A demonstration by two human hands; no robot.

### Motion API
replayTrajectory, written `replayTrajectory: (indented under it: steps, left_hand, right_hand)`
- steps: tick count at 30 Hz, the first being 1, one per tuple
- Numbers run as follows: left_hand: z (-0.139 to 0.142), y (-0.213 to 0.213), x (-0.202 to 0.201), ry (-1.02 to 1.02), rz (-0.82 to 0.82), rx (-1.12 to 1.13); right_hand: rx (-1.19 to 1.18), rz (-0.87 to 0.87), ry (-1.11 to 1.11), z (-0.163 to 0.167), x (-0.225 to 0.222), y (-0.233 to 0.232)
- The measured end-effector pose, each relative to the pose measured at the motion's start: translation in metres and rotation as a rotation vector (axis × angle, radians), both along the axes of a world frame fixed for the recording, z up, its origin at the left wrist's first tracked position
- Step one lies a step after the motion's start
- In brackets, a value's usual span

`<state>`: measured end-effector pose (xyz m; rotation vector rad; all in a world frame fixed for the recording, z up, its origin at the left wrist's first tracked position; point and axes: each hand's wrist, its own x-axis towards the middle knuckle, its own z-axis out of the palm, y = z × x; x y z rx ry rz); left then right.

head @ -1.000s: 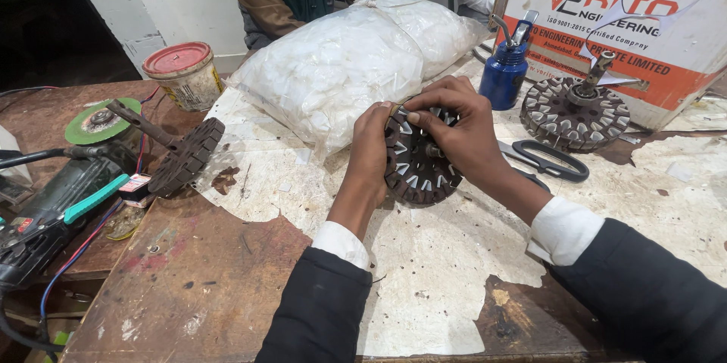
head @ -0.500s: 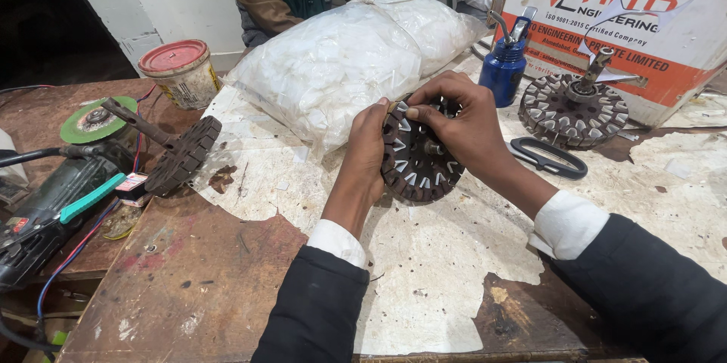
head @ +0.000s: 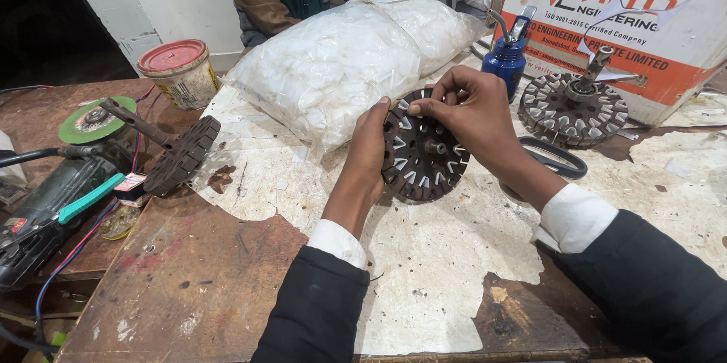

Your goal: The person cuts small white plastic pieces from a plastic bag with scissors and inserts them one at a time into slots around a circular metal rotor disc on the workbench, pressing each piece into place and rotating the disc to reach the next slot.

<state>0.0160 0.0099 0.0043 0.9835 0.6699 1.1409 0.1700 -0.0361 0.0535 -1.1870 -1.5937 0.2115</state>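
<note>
A round dark slotted stator core [head: 424, 158] stands tilted on edge on the white paper-covered bench, white slips showing in several of its slots. My left hand [head: 367, 155] grips its left rim and steadies it. My right hand [head: 469, 109] rests over the top right of the core, thumb and forefinger pinched at a slot near the upper rim. Whether a white slip is between those fingers is too small to tell.
A big clear bag of white slips [head: 341, 60] lies behind the core. A second stator with a shaft [head: 572, 109], a blue oil can [head: 506, 60] and a cardboard box [head: 644, 22] stand right. Black scissors [head: 556, 158], another core [head: 182, 155], angle grinder [head: 53, 196], red-lidded tin [head: 178, 71] left. Another person sits opposite.
The core has been tipped up more on edge and turned slightly. My right fingers have shifted along the upper rim to another slot; my left hand keeps its hold.
</note>
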Motion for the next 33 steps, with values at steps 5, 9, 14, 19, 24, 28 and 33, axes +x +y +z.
replayTrajectory:
  steps: [5,9,14,19,24,28,33]
  left_hand:
    - [0.002,-0.003,0.0,-0.001,-0.045,-0.026]
    - [0.0,-0.002,0.0,0.014,-0.041,0.002]
    - [-0.001,-0.001,0.001,-0.028,-0.05,-0.026]
    - [-0.001,-0.001,0.001,0.008,-0.063,0.028]
    - [0.0,-0.002,0.001,-0.064,-0.081,0.012]
    - [0.0,-0.001,0.001,-0.059,-0.068,0.016]
    - [0.001,0.0,0.003,0.003,-0.051,0.02]
  right_hand:
    - [-0.068,-0.005,0.003,0.003,0.004,0.002]
    - [-0.019,0.125,0.057,0.006,0.005,0.006]
    - [-0.132,0.149,0.105,0.01,0.009,0.008]
    - [-0.158,0.181,0.108,0.013,0.011,0.006]
    - [-0.102,0.17,-0.051,0.014,0.016,0.008]
    - [-0.11,0.216,-0.107,0.014,0.02,0.011]
    - [-0.142,0.203,-0.059,0.013,0.024,0.01]
